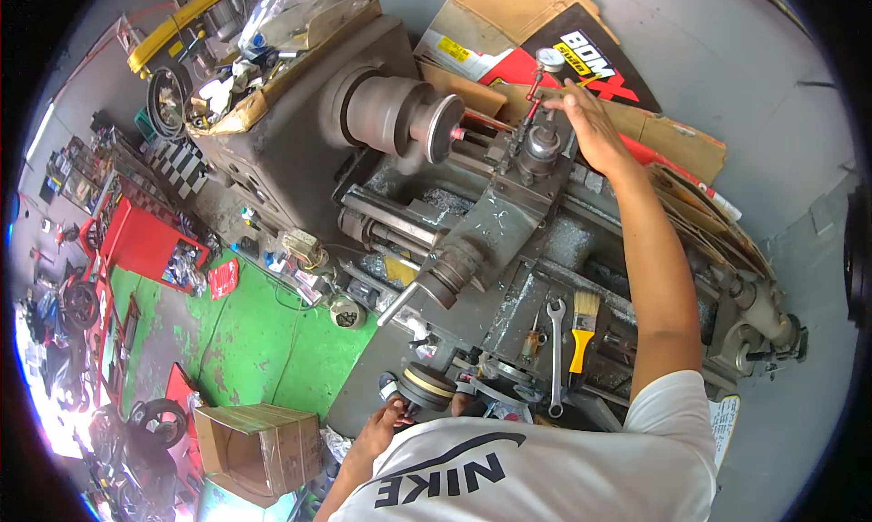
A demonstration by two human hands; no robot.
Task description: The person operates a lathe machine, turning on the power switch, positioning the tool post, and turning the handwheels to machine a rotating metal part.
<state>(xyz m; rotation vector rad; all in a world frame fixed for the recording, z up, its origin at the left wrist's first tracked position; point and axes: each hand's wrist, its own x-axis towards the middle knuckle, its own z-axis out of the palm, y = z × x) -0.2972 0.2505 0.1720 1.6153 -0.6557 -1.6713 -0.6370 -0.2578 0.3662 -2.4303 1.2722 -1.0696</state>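
A lathe fills the middle of the head view. Its chuck carries a round metal workpiece, both smeared as if turning. The tool post stands on the cross slide, right of the workpiece. A dial gauge on a red-jointed arm rises behind it. My right hand reaches over beside the tool post, fingers stretched out; whether its fingertips touch the gauge arm is unclear. Low at the front, my left hand has its fingers closed round the handle of a black handwheel; the grip is partly hidden.
On the carriage lie a combination wrench and a yellow-handled brush. A ball-ended lever sticks out toward the front left. Cardboard leans behind the bed. The tailstock is at right. An open carton stands on the green floor.
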